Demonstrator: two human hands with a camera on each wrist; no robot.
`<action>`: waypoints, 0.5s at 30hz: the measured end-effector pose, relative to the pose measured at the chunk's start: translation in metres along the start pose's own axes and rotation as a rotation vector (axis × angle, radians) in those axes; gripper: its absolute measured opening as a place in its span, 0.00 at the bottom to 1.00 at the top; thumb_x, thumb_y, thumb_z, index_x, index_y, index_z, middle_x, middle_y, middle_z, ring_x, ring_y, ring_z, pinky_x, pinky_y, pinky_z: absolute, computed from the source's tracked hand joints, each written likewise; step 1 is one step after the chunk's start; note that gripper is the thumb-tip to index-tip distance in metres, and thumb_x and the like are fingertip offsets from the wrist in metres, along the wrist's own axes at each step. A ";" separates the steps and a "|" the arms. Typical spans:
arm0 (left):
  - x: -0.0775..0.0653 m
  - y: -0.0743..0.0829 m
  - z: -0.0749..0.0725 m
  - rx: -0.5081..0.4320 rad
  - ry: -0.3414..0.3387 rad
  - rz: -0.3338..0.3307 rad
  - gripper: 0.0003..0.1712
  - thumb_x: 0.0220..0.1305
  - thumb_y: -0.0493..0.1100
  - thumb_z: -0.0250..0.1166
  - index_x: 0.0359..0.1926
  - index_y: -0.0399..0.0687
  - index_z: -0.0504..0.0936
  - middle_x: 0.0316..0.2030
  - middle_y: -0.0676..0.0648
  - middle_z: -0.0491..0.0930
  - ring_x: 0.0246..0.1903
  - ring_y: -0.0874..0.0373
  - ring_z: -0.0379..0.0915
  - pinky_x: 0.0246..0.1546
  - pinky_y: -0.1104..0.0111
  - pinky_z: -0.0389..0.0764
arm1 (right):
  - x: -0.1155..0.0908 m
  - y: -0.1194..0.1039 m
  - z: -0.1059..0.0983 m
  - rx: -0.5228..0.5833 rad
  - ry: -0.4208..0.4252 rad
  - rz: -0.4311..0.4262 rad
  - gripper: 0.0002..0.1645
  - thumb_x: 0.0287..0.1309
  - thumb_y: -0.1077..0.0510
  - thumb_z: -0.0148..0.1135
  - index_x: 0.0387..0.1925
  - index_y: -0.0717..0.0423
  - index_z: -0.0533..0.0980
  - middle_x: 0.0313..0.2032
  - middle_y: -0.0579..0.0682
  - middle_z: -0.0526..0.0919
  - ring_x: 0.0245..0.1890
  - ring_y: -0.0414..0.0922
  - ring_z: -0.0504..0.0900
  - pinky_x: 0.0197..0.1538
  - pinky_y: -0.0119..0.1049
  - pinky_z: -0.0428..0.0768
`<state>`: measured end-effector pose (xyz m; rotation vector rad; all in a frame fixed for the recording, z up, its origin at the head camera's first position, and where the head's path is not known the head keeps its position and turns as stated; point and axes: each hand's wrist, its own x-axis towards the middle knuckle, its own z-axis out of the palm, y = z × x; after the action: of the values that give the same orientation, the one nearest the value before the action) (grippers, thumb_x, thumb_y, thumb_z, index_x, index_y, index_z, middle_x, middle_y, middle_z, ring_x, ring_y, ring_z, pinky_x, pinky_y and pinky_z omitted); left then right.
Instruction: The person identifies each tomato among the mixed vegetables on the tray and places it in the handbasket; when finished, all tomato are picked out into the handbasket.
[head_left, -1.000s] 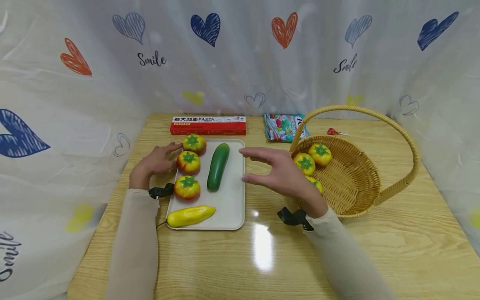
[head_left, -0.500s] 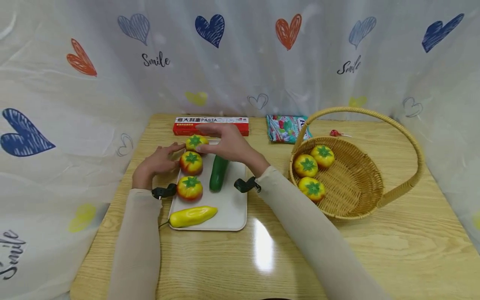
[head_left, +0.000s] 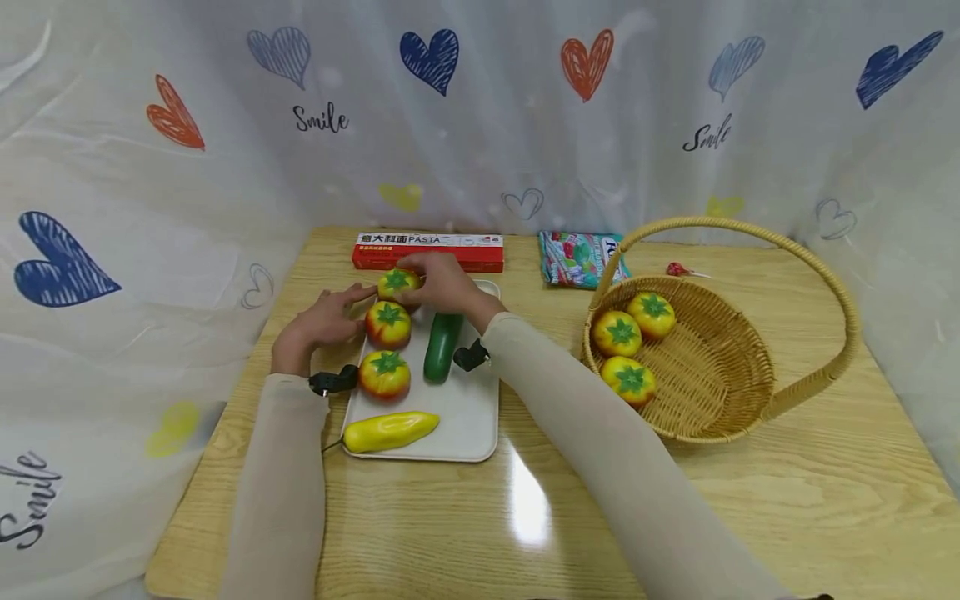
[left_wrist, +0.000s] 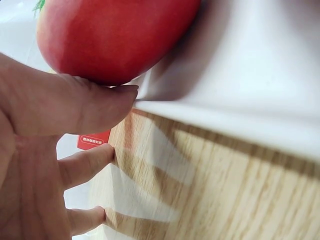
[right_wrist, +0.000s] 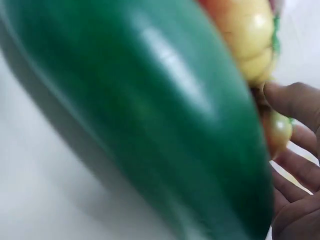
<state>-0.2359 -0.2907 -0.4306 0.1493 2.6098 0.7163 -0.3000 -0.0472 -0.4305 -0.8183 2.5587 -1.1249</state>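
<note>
We see plain beige fabric on both arms: a long left sleeve (head_left: 285, 492) and a long right sleeve (head_left: 600, 442), lightly creased and reaching the wrists. Beyond the cuffs we find compact black gadgets, the left wrist camera (head_left: 334, 380) and right wrist camera (head_left: 472, 356), then a bare left hand (head_left: 324, 322) and right hand (head_left: 444, 286).

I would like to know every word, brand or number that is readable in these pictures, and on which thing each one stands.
"Smile": on the curtain, three times, twice at the back and once at the lower left.
"意大利面 PASTA": on the white strip of the red box.
The other print on this box: too small or blurred to read with certainty.
Lettering on the teal packet: too unclear to read.
</note>
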 end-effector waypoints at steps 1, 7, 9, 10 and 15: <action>0.000 0.001 0.000 -0.001 -0.001 -0.002 0.44 0.74 0.42 0.58 0.88 0.54 0.57 0.88 0.32 0.43 0.82 0.15 0.25 0.74 0.16 0.37 | 0.001 0.001 0.001 -0.017 0.001 -0.003 0.36 0.67 0.51 0.78 0.73 0.52 0.78 0.65 0.50 0.86 0.60 0.46 0.84 0.68 0.39 0.83; 0.001 0.002 0.001 -0.011 -0.009 0.003 0.44 0.75 0.42 0.59 0.88 0.57 0.58 0.88 0.32 0.43 0.82 0.14 0.25 0.72 0.14 0.37 | -0.009 -0.003 -0.004 -0.035 0.066 0.005 0.33 0.69 0.51 0.76 0.72 0.50 0.79 0.63 0.48 0.87 0.56 0.45 0.83 0.66 0.38 0.84; 0.002 0.002 0.000 -0.006 -0.012 0.012 0.44 0.75 0.41 0.58 0.88 0.57 0.58 0.88 0.31 0.43 0.81 0.14 0.25 0.71 0.13 0.37 | -0.018 -0.007 -0.009 -0.007 0.102 0.000 0.33 0.69 0.50 0.75 0.72 0.50 0.79 0.64 0.49 0.86 0.57 0.45 0.84 0.66 0.38 0.85; 0.002 0.002 0.000 -0.005 -0.013 0.017 0.44 0.74 0.41 0.58 0.88 0.57 0.58 0.87 0.30 0.43 0.81 0.13 0.25 0.71 0.13 0.37 | -0.025 -0.009 -0.012 0.015 0.117 -0.006 0.34 0.68 0.50 0.76 0.72 0.50 0.79 0.65 0.49 0.86 0.58 0.45 0.85 0.66 0.38 0.85; 0.001 0.002 -0.001 0.002 -0.014 0.024 0.44 0.75 0.42 0.58 0.88 0.56 0.58 0.87 0.29 0.43 0.81 0.12 0.25 0.71 0.13 0.37 | -0.069 -0.019 -0.022 0.190 0.166 -0.074 0.33 0.66 0.54 0.78 0.70 0.53 0.80 0.66 0.51 0.85 0.61 0.49 0.88 0.66 0.45 0.88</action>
<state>-0.2378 -0.2895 -0.4291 0.1863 2.5996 0.7178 -0.2449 -0.0044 -0.4032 -0.8095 2.5161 -1.4903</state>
